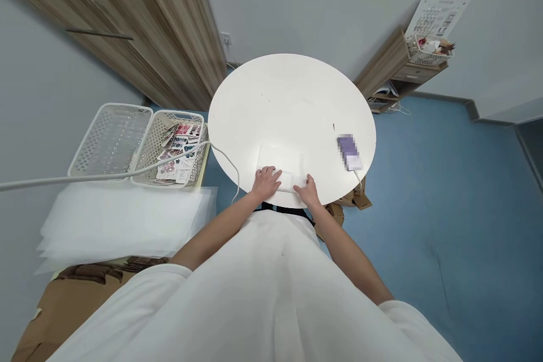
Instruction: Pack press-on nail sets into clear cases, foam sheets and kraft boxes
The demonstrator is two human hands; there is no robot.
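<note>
A translucent white sheet (278, 156), likely thin packing foam, lies near the front edge of the round white table. Along its near side is a flat white folded strip (285, 182). My left hand (266, 182) rests palm down on the strip's left part, fingers stretched and apart. At the strip's right end is my right hand (308, 191), its thumb reaching toward the strip and its index finger pointing forward, with a gap between them. White on white hides where the sheet's layers end and whether anything lies inside the fold.
On the table (292, 90) lies a pixelated purple phone (348, 146) with a white cable. At left stand a basket of printed cards (180, 150), a basket of clear plastic pieces (112, 141) and stacked white sheets (123, 218). A white cord (169, 161) crosses the baskets. Cardboard (80, 300) lies below.
</note>
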